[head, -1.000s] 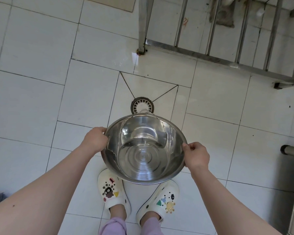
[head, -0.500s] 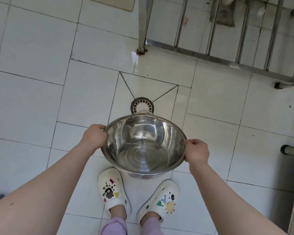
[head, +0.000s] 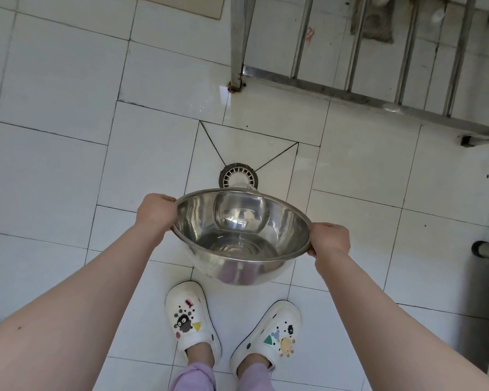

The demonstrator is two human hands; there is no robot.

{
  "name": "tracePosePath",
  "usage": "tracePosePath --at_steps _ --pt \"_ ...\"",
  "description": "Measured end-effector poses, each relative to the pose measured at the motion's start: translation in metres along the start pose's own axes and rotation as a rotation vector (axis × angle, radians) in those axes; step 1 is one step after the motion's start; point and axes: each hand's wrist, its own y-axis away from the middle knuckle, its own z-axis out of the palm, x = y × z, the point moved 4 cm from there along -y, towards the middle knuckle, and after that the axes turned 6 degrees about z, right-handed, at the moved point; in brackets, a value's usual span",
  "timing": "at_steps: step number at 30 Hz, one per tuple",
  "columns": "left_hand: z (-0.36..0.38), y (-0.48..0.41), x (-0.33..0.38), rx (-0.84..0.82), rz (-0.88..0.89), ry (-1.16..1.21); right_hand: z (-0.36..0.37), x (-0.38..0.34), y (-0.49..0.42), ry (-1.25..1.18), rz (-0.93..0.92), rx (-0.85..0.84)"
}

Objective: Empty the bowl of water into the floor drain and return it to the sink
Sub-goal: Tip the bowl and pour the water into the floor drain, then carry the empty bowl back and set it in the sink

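A person is standing on the white tile floor (head: pixel 54 170), holding a steel bowl (head: pixel 254 266) out in front with both bare hands. The left hand (head: pixel 156 211) is clamping its fingers on the left rim, and the right hand (head: pixel 330 240) is clamping on the right rim. The bowl is tipping away from the person, its far lip sitting low, right over the round drain (head: pixel 237 176). Water (head: pixel 239 221) is pooling against the far wall and spilling over that lip. White clogs (head: pixel 191 317) are showing below the bowl. A steel rack (head: pixel 336 88) is standing beyond the drain.
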Motion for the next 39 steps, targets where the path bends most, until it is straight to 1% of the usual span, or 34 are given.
tracePosePath --at_steps 4,8,12,17,21,28,39 --pt "-0.002 -0.005 0.006 0.007 -0.031 0.026 0.0 -0.007 -0.005 -0.002 0.045 -0.008" --pt "-0.003 -0.009 0.011 0.028 -0.105 0.072 -0.002 -0.011 -0.009 -0.057 0.092 -0.021" --pt "-0.007 -0.005 0.015 0.083 -0.156 0.155 -0.003 -0.012 -0.014 -0.129 0.189 -0.073" --pt "-0.014 0.001 0.031 0.123 -0.104 0.257 -0.001 -0.011 -0.014 -0.242 0.298 -0.159" --pt "-0.016 0.003 0.043 0.133 -0.067 0.302 0.001 -0.006 -0.014 -0.268 0.342 -0.213" --pt "-0.015 0.005 0.056 0.154 0.01 0.317 0.002 0.005 -0.014 -0.24 0.357 -0.265" --pt "-0.02 0.014 0.056 0.161 0.029 0.337 0.003 0.013 -0.006 -0.226 0.342 -0.285"
